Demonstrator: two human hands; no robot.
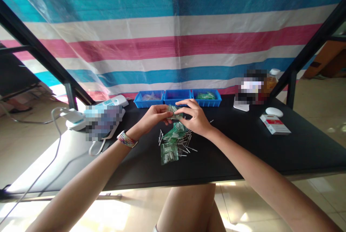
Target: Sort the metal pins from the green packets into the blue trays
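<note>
My left hand [157, 115], with a woven band on the wrist, pinches a small greenish see-through packet [174, 108] between thumb and fingers. My right hand [196, 118] curls around the packet's right side, its thumb and fingertips at the edge; the other fingers are raised and bent. Below the hands, green see-through packets [169, 153] with small pale pieces inside lie in an overlapping row on the black table. Loose thin silvery pins [186, 148] are scattered beside and under them.
Behind the hands stand three joined blue bins [177, 97]; the left holds clear packets, the right green ones. At left are a white cordless phone [119, 100] and a cable [57, 131]. At right lie a white-and-red box [275, 124] and a white mouse-like object [274, 112].
</note>
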